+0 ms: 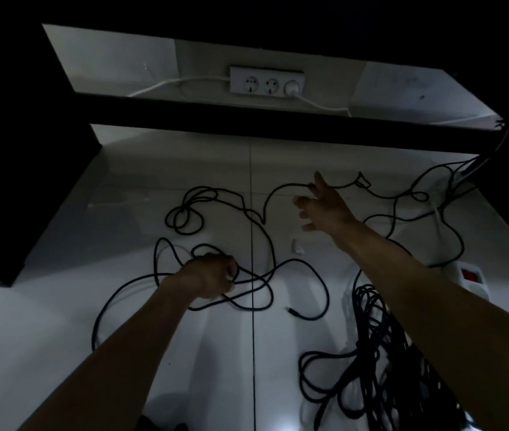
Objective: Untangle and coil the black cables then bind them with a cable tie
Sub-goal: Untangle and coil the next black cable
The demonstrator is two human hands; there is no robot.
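A long black cable (240, 206) sprawls in loose loops over the pale tiled floor (122, 306). My left hand (212, 276) grips a few gathered loops of it near the middle of the floor. My right hand (321, 203) is stretched forward with fingers spread, its fingertips at a far strand of the cable, not closed round it. One free plug end (292, 311) lies on the floor right of my left hand. A dense tangle of black cables (374, 362) lies under my right forearm at the lower right.
A white power strip (267, 80) with a white lead is fixed on the wall at the back, behind a dark horizontal bar (278, 119). A second white strip with a red switch (469, 275) lies at the right. A small white piece (297, 246) lies mid-floor. A dark panel (13, 181) stands at left.
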